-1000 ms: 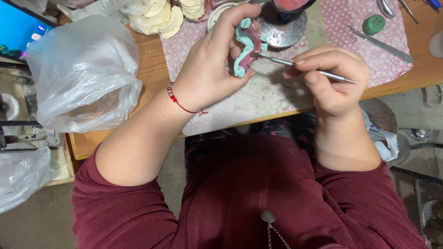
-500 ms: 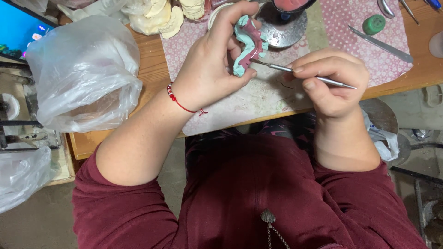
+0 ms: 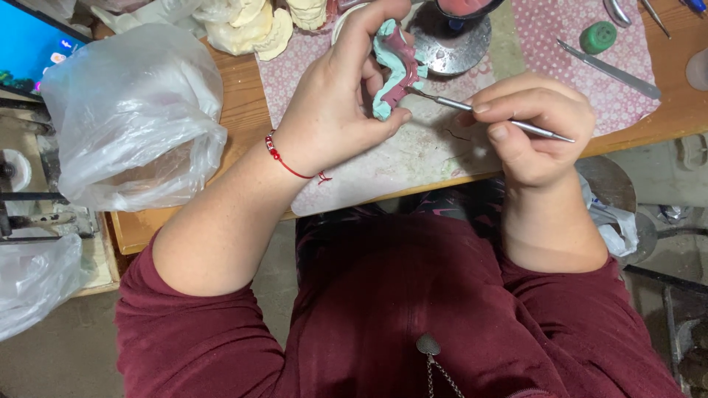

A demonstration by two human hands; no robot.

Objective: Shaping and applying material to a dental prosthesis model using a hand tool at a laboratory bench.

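Workbench of pale wood runs across the top of the view, seen from above, with the person seated at its near edge in a maroon top, sleeves pushed up past the elbows. Large clear plastic bag, crumpled and bulging, sits on the left end of the bench; a second bag hangs lower left, off the bench. Pink patterned cloth covers the bench under the work, stained pale in its middle. Cream-coloured plaster casts stand at the far edge, left of centre. Round metal dish lies just behind the work. Flat metal blade and small green cap rest on the cloth to the right, well apart from both hands.

Left hand is closed around a small curved model in teal and dark pink, held above the cloth, thumb under and fingers over it (a red bead bracelet sits at the wrist). Right hand pinches a thin metal pick between thumb and fingers, pen-fashion; the tip lies against the right side of the model, the handle end jutting past the knuckles. Hands are near each other but not touching.
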